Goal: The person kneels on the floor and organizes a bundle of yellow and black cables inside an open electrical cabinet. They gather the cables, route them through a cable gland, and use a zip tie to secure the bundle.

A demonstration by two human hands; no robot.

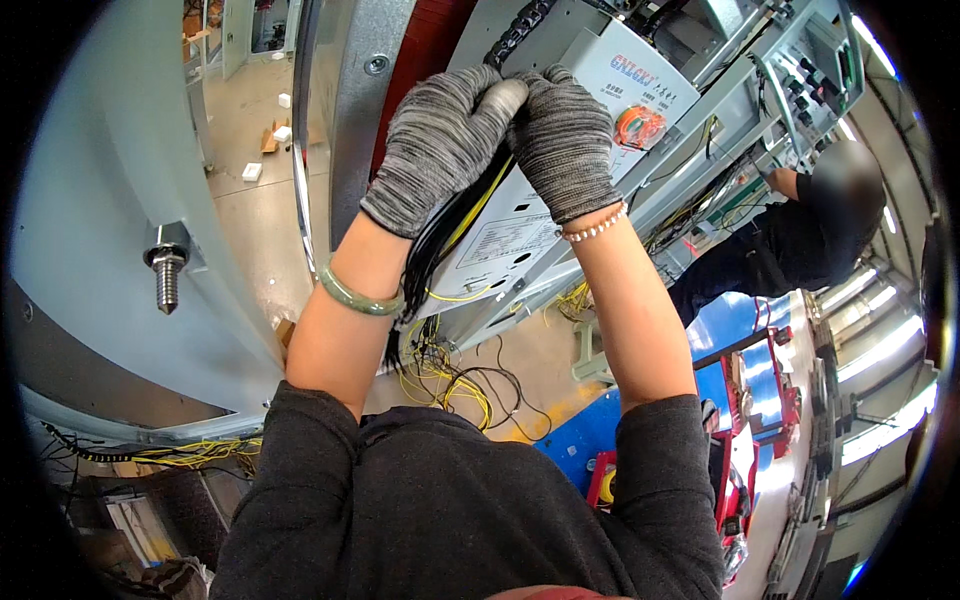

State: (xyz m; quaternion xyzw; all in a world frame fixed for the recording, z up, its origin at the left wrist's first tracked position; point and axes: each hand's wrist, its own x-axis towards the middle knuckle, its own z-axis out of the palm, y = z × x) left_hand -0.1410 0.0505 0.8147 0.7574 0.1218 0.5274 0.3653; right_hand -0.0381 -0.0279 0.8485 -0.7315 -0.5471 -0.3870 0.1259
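Both my hands wear grey knit gloves and meet at the upper middle, raised in front of a white metal device box (pixel 505 235). My left hand (pixel 440 140) is closed round a bundle of black wires (pixel 432 250) with a yellow one among them. Against it, my right hand (pixel 565 140) is closed on the same bundle; its fingertips are hidden. Above the gloves the bundle runs on in a black spiral wrap (pixel 518 35). Below them its loose ends hang down past my left wrist. An orange coil (pixel 640 127) sits on the box, right of my right hand.
A grey cabinet door (pixel 110 200) with a protruding bolt (pixel 167 265) stands at left. Yellow and black cables (pixel 450 385) lie tangled on the floor. A co-worker (pixel 790 235) in dark clothes is at the right, beyond open cabinet frames. Blue-topped surfaces (pixel 575 440) with red bins stand lower right.
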